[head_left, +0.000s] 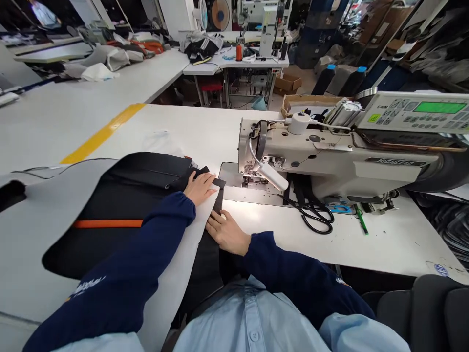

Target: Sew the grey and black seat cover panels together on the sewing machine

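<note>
My left hand [200, 187] lies flat, fingers stretched out, on a black and grey fabric piece [120, 205] with an orange stripe [108, 223]. It presses the fabric's black edge just left of the sewing machine's [330, 161] needle area [252, 173]. My right hand [227, 232] rests palm down on the black strip [219, 198] at the near edge of the white table [384, 239], fingers extended along the seam.
Black scissors [317, 215] and a green pen [362, 221] lie on the table under the machine arm. A control panel [417, 112] with a green screen sits at the right. Fabric piles [110, 58] and another sewing station [252, 44] stand behind.
</note>
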The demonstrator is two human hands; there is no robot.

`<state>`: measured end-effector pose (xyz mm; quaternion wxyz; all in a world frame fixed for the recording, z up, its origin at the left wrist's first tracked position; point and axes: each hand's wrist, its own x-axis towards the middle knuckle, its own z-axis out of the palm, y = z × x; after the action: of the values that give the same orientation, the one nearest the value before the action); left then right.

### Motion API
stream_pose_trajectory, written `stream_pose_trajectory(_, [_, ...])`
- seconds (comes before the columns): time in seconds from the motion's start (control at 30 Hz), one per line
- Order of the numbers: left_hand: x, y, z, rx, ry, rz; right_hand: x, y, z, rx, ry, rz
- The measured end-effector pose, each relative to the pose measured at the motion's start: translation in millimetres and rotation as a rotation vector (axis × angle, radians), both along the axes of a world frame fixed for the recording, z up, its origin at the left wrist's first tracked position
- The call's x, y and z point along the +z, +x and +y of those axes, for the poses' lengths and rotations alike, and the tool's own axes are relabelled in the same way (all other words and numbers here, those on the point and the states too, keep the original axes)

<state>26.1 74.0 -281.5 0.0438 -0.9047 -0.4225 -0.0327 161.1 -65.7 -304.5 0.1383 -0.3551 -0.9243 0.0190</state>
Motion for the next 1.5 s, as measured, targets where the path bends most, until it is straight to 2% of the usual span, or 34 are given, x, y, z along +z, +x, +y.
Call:
stream_pose_trajectory(0.2, [10.8, 19, 8, -0.064, -0.057, 0.101, -8.0, 11, -25, -0.237, -0.109, 0.157])
stream_pose_trajectory(0.3, [10.8, 31, 16, -0.040, -0.077, 0.114, -4.6, 12, -23, -0.172, -0.117, 0.145])
stream_pose_trajectory(0.47, [6.7, 48, 20, 0.077, -0.047, 0.211, -0.8, 15, -18, -0.052, -0.146, 0.065])
stream_pose_trajectory(0.57, [10.8, 47, 21, 0.044, -0.072, 0.250, -1.6, 15, -19, -0.066, -0.133, 0.059])
stream_pose_trajectory(0.73, [16.9, 30, 30, -0.026, -0.222, 0.157, -2.5, 13, -22, -0.085, -0.119, 0.079])
stream_pose_trajectory(0.9, [4.3, 33, 39, 0.017, -0.146, 0.152, -1.6, 13, -24, -0.128, -0.158, 0.097])
stream_pose_trajectory(1.03, [-4.0, 36, 42, -0.054, -0.053, 0.137, -1.2, 14, -25, -0.083, -0.190, 0.078])
stream_pose_trajectory(1.27, [0.8, 38, 36, -0.097, -0.033, 0.084, -2.9, 16, -29, -0.095, -0.167, 0.082])
stream_pose_trajectory(1.5, [3.6, 66, 28, -0.063, -0.103, 0.081, -8.2, 40, -37, -0.120, -0.141, 0.099])
